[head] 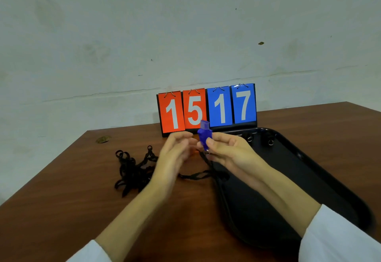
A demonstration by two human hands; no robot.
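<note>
The right hand's (pixel 231 152) thumb and fingertips (pixel 210 142) pinch a blue whistle (pixel 204 136) by its lower half, holding it upright in the air above the table (pixel 61 210), in front of the lower edge of the scoreboard (pixel 206 109). The mouthpiece points up. A black cord (pixel 193 176) hangs from the whistle's lower end, runs down between the two hands and trails onto the table at the near left edge of the tray (pixel 268 200). The left hand (pixel 175 154) is blurred; its fingers look loosely extended and grip nothing, their tips just beside the whistle, and whether they touch it I cannot tell. Both palms face each other with the whistle between them.

To the left of the left hand a heap of black cords (pixel 132 171) lies on the table. The black tray sits under and to the right of the right forearm, with two small metal rings (pixel 270 142) at its far end. The scoreboard stands at the table's back edge, just behind the tray, showing 15 on red cards and 17 on blue. White sleeves (pixel 340 237) cover both arms up to the forearm
</note>
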